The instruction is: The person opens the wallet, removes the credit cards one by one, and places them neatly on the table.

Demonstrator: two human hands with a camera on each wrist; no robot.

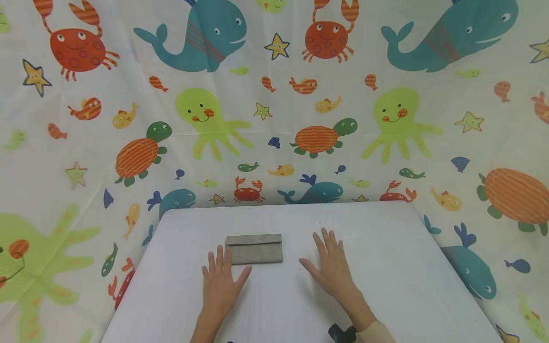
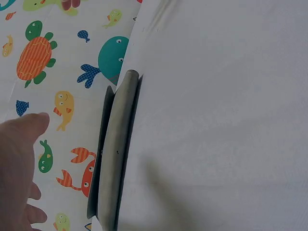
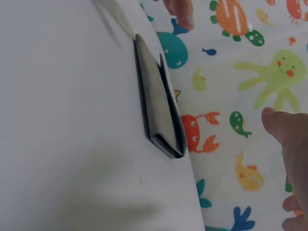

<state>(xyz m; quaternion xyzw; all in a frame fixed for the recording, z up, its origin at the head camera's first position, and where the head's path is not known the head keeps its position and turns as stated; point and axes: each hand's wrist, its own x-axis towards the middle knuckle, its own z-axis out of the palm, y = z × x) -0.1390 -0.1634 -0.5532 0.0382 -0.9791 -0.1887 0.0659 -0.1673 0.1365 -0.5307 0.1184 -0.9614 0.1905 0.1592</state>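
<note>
Grey case (image 1: 257, 254), long axis crosswise, flap (image 1: 254, 239) apparently at far edge; left hand (image 1: 220, 283), right hand (image 1: 332, 267) spread, empty

behind a white table (image 1: 407, 267) hangs a pale cloth (image 1: 253, 71) printed with colourful sea animals (image 1: 316, 139).

Your head camera looks forward and down at the white counter (image 1: 407, 286) and patterned backdrop (image 1: 257, 28) from farthest back. Your left wrist camera looks close across the counter, turned sideways, with your left hand (image 2: 19, 163) at its left edge; your right wrist camera, also close and sideways, has your right hand (image 3: 293, 154) at its right edge. All three views share the grey case (image 1: 255, 254).
</note>
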